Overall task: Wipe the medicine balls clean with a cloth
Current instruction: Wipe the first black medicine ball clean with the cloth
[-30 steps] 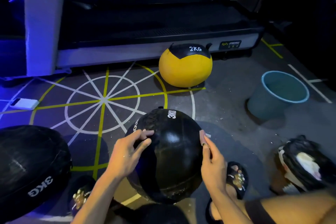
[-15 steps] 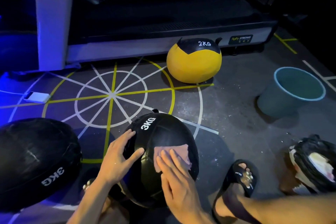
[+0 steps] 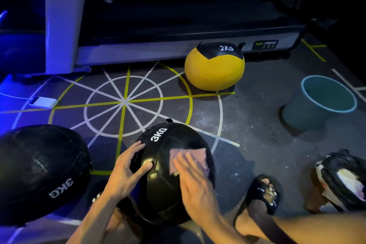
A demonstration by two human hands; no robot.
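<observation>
A black 3KG medicine ball [image 3: 166, 182] sits on the floor between my feet. My left hand [image 3: 126, 172] rests spread on its left side and steadies it. My right hand [image 3: 195, 186] lies flat on a pink cloth [image 3: 191, 157] and presses it against the ball's upper right face. A second black 3KG ball [image 3: 39, 170] lies at the left. A yellow and black 2KG ball [image 3: 214, 69] stands farther off by the treadmill. A torn black ball [image 3: 344, 180] with white filling showing is at the right edge.
A teal bucket [image 3: 309, 111] stands on the floor at the right. A treadmill [image 3: 178, 25] spans the back, with a white pillar [image 3: 61, 18] to its left. A white phone [image 3: 44, 102] on a cable lies at the left. My sandalled right foot [image 3: 265, 194] is beside the ball.
The ball has turned so its 3KG label faces up and left. My right hand moved from the ball's right side onto its top face with the cloth flat under it.
</observation>
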